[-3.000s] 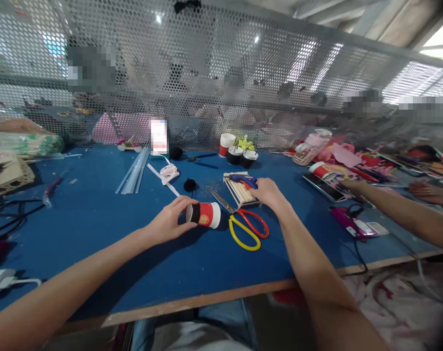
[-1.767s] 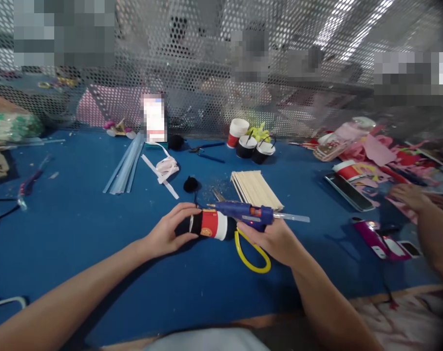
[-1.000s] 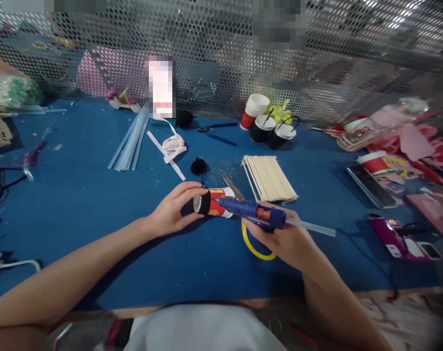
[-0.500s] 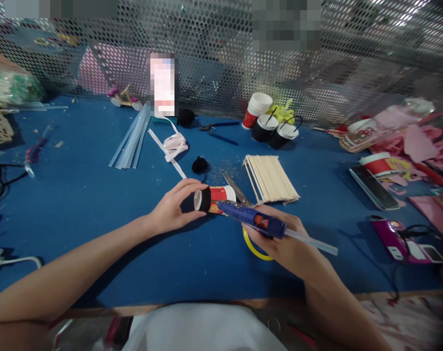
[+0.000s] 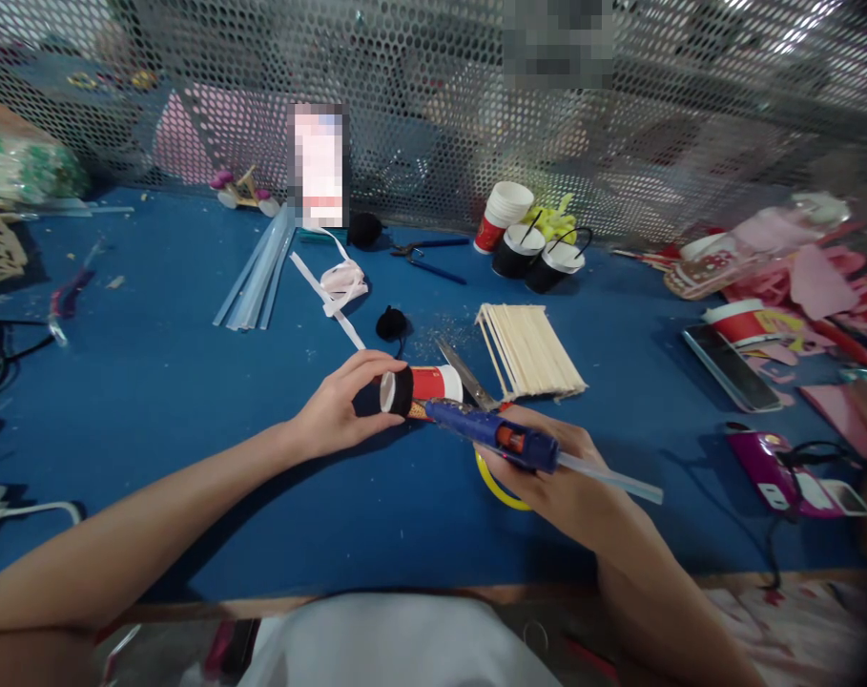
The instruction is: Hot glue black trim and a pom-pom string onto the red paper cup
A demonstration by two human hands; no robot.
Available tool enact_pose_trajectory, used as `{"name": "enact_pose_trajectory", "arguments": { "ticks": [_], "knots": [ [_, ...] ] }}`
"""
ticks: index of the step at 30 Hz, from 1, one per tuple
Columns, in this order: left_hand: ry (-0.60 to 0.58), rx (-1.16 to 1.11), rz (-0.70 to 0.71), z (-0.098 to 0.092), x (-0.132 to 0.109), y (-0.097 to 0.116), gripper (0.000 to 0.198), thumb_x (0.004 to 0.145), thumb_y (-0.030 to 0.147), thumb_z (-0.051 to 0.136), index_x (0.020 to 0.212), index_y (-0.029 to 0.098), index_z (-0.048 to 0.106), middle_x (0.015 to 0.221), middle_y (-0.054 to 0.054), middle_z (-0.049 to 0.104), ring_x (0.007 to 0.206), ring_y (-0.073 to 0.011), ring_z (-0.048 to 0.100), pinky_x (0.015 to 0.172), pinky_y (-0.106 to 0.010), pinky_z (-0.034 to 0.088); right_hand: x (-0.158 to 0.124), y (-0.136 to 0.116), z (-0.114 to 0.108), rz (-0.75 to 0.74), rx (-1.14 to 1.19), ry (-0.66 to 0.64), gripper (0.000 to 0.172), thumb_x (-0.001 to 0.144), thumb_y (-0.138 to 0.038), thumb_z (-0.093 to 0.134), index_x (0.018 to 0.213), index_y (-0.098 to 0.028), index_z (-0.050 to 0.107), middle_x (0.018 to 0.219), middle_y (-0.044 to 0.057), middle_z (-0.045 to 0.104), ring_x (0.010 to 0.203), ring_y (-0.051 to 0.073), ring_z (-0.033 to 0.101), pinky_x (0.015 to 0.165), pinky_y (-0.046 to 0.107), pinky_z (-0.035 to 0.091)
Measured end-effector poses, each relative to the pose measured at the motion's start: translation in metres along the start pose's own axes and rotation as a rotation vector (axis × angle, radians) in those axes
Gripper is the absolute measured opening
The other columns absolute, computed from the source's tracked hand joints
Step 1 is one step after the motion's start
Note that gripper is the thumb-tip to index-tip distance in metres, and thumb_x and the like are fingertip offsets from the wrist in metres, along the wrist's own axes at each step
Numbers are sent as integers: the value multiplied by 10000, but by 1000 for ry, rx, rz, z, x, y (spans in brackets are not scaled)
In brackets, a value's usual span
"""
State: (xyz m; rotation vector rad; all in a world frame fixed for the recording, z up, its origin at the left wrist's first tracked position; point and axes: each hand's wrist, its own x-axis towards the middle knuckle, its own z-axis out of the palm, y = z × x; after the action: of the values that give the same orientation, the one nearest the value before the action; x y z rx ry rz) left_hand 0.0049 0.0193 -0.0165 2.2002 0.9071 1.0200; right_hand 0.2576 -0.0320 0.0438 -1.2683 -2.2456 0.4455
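My left hand (image 5: 343, 401) grips a red and white paper cup (image 5: 437, 383) lying on its side, thumb and fingers around its end, where a black band (image 5: 402, 392) wraps it. In my right hand (image 5: 558, 468) is a blue glue gun (image 5: 490, 431), a clear glue stick (image 5: 611, 477) jutting from its back. The gun's nozzle points left and sits at the cup's near side, by the edge of the black band; whether it touches cannot be made out. Under my right hand lie scissors (image 5: 465, 372) with a yellow handle (image 5: 501, 487), their blades partly showing beyond the gun.
Beyond the cup lie a black yarn ball (image 5: 391, 323), white ribbon (image 5: 343, 286), glue sticks (image 5: 258, 272) and pliers (image 5: 433, 258). A wooden stick panel (image 5: 531, 351) is to the right. Black-wrapped cups (image 5: 517, 253) stand near the mesh wall (image 5: 419, 124). A phone (image 5: 732, 367) lies farther right.
The glue gun's nozzle has shifted slightly downward along the cup, toward me. My left hand and the cup have stayed almost still.
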Motion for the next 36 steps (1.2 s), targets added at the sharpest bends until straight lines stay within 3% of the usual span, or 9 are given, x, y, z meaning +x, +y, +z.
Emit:
{"name": "enact_pose_trajectory", "arguments": {
  "ticks": [5, 13, 21, 30, 36],
  "knots": [
    [3, -26, -17, 0, 0, 0, 507, 746, 276, 661, 1201, 177, 458, 1148, -125, 511, 1027, -218, 514, 805, -360, 506, 1, -1, -1, 14, 18, 3, 90, 773, -201, 564, 829, -219, 496, 727, -14, 609, 638, 120, 590, 615, 241, 478],
    [5, 53, 24, -1, 0, 3, 477, 762, 244, 644, 1195, 159, 465, 1158, -143, 507, 1095, -234, 499, 924, -415, 452, -3, 1, 1, -10, -55, -6, 105, 773, -232, 581, 852, -215, 515, 739, -4, 627, 638, 135, 601, 606, 246, 475],
    [-11, 106, 101, -2, -1, 2, 432, 799, 240, 601, 1200, 169, 456, 1189, -150, 494, 1118, -242, 494, 917, -425, 472, -3, 2, -2, 120, 8, -25, 78, 766, -232, 586, 830, -222, 542, 792, 9, 655, 701, 154, 625, 628, 257, 497],
    [-29, 163, 211, 0, -2, 4, 375, 844, 187, 524, 1206, 191, 427, 1170, -141, 497, 1101, -243, 493, 882, -447, 486, 6, -3, -4, 132, 48, 14, 38, 758, -242, 561, 749, -205, 554, 715, 32, 647, 640, 162, 616, 592, 274, 507],
    [-38, 217, 282, 1, -3, 4, 372, 837, 123, 515, 1191, 190, 423, 1183, -142, 485, 1120, -252, 470, 899, -460, 468, 4, 1, -3, 175, 62, -33, 63, 770, -254, 564, 743, -197, 552, 685, 18, 610, 612, 146, 587, 607, 267, 501]
  ]
}}
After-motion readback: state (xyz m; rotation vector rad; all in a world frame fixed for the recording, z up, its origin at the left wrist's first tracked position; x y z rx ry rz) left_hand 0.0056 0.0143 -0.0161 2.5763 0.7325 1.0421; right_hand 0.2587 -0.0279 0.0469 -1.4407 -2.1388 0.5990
